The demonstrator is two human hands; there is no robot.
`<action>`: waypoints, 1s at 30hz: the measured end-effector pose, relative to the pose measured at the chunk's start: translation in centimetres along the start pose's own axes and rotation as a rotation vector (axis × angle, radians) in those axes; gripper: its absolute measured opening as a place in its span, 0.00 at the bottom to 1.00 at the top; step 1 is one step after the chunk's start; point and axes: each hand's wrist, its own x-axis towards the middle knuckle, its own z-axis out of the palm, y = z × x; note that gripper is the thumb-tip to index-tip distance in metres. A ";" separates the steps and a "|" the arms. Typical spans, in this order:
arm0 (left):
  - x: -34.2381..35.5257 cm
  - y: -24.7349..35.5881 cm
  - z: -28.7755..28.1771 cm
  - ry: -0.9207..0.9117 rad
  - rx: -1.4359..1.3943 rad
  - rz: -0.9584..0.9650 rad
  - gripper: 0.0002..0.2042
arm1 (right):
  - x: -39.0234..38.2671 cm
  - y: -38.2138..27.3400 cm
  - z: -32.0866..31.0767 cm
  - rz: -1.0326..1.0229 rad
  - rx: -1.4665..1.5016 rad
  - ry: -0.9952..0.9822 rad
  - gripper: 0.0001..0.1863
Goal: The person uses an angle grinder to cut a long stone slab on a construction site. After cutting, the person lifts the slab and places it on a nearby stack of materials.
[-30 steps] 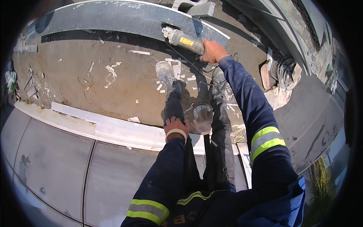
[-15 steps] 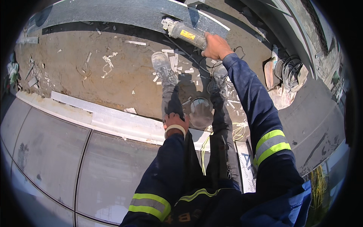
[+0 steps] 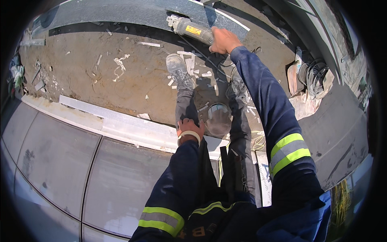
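My right hand (image 3: 225, 40) is closed around the rear of a grey angle grinder (image 3: 196, 32) with a yellow label. The grinder's head lies over the near edge of a long blue-grey metal strip (image 3: 109, 14), which looks curved here. A dark sliver of disc shows at that head; where it meets the strip is hard to make out. A cable (image 3: 201, 55) trails below the tool across the ground. My left hand (image 3: 190, 129), with a pale band at the wrist, rests on my left trouser leg, fingers apart and holding nothing.
White offcuts (image 3: 190, 62) litter the dirt around my dusty shoes (image 3: 180, 71). A round dusty object (image 3: 219, 121) sits between my legs. Coiled cable (image 3: 313, 78) lies at right. A pale ledge (image 3: 129, 125) and grey panels (image 3: 129, 177) are on the near left side.
The grinder has shifted slightly left along the metal strip, with my right hand still around it. My left hand stays on my leg. The whole view has shifted a little.
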 end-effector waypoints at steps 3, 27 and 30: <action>-0.1 0.0 -0.3 -0.018 0.001 -0.013 0.27 | -0.2 -0.3 -0.2 -0.014 -0.002 0.018 0.28; -0.4 -0.2 -1.3 -0.040 -0.017 -0.011 0.29 | -3.4 1.8 -0.8 0.005 -0.010 -0.008 0.33; -0.4 0.0 -1.5 -0.049 -0.016 -0.010 0.29 | -4.3 2.9 -0.9 0.035 -0.005 -0.017 0.32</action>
